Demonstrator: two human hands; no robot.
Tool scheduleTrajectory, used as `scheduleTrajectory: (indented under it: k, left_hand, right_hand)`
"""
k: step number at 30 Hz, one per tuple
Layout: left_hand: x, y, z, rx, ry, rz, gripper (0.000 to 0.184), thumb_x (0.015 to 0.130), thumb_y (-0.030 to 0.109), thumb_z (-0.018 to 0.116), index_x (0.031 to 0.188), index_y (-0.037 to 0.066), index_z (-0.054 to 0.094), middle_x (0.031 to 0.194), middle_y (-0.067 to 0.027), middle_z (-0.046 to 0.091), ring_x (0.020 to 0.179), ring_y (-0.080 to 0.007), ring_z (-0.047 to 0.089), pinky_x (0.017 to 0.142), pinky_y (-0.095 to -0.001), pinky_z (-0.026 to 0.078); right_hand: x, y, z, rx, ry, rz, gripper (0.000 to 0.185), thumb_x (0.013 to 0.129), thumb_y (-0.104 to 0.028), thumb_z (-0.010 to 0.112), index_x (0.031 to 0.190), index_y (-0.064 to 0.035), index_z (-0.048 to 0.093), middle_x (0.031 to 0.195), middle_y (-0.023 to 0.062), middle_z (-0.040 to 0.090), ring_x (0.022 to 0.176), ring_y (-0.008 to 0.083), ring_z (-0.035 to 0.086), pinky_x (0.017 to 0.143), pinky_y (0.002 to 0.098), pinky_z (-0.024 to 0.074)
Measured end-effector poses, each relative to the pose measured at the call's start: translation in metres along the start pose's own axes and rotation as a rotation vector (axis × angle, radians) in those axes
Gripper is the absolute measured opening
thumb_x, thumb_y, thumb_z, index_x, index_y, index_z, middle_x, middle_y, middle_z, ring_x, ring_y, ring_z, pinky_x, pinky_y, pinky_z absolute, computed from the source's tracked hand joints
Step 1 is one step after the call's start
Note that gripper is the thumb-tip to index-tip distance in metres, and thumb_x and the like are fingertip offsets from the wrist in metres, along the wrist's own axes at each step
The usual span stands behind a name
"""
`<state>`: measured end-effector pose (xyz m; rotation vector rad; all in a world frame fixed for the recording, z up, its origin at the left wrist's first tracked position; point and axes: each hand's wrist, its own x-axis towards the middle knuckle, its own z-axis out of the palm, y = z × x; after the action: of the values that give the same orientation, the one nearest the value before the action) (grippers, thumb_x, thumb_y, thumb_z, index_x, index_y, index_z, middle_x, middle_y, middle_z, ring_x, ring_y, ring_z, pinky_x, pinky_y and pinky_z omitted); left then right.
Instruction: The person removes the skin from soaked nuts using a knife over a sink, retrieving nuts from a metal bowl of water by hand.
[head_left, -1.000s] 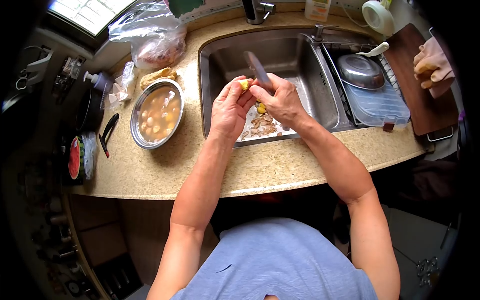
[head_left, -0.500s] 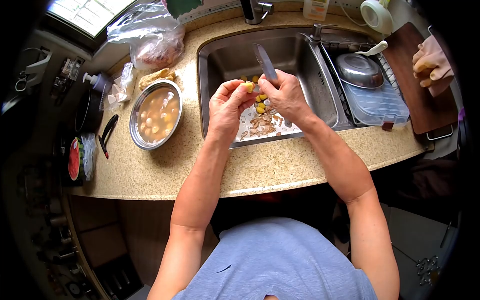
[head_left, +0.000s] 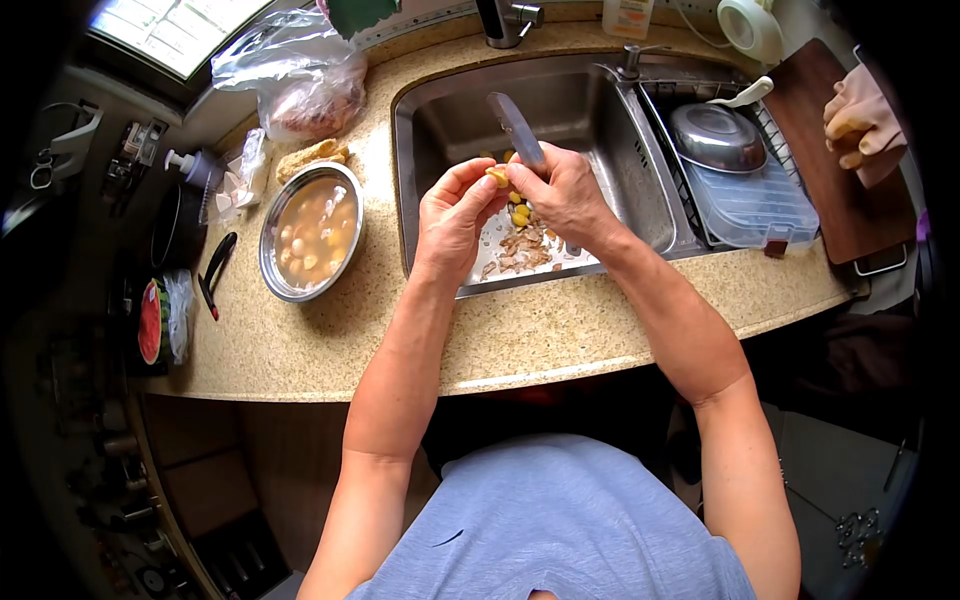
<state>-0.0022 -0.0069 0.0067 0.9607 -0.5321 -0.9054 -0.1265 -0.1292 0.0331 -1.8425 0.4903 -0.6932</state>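
Observation:
My left hand (head_left: pixel 456 208) pinches a small yellow nut-like piece (head_left: pixel 497 176) between thumb and fingers, over the sink. Closed around a knife (head_left: pixel 518 132), my right hand (head_left: pixel 566 196) meets the left one at the piece; the blade points up and away, and the handle is hidden in the palm. The right thumb is close against the yellow piece. Below the hands, yellow pieces (head_left: pixel 520 215) and brown peelings (head_left: pixel 523 248) lie on a white surface in the sink (head_left: pixel 480 100). To the left, a metal bowl (head_left: pixel 265 245) holds cloudy liquid with pale and yellow pieces.
Left on the counter (head_left: pixel 390 345) are a plastic bag (head_left: pixel 300 75), a black-handled peeler-like tool (head_left: pixel 215 275) and a cut watermelon (head_left: pixel 152 320). On the right stand a drying rack with a metal lid (head_left: pixel 715 135) and plastic box (head_left: pixel 755 205), a brown board (head_left: pixel 870 215) and rubber gloves (head_left: pixel 865 125).
The knife blade has tilted further left, and my right hand has shifted slightly left, its thumb now nearer the yellow piece. My left hand stays almost in place.

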Motion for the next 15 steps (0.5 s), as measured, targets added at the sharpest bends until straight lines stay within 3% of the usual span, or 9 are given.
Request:
scheduleTrajectory:
  k: [12, 15]
  left_hand:
    - [0.000, 0.006, 0.002, -0.075, -0.008, -0.055, 0.026, 0.094, 0.005, 0.067, 0.120, 0.004, 0.062, 0.109, -0.0107, 0.070, 0.098, -0.0200, 0.069, 0.089, -0.0346, 0.057]
    - [-0.001, 0.009, 0.001, -0.116, 0.039, -0.081, 0.028, 0.095, 0.005, 0.065, 0.123, 0.005, 0.062, 0.112, -0.0107, 0.069, 0.100, -0.0197, 0.068, 0.088, -0.0327, 0.056]
  right_hand:
    - [0.005, 0.007, -0.003, 0.125, 0.077, 0.079, 0.022, 0.095, -0.021, 0.064, 0.088, 0.0002, 0.063, 0.069, 0.0054, 0.063, 0.064, 0.0101, 0.057, 0.061, 0.0310, 0.0489]
    - [0.005, 0.009, -0.001, 0.017, 0.094, -0.028, 0.023, 0.094, -0.024, 0.066, 0.094, -0.0004, 0.063, 0.072, 0.0106, 0.067, 0.066, 0.0202, 0.064, 0.063, 0.0366, 0.0507]
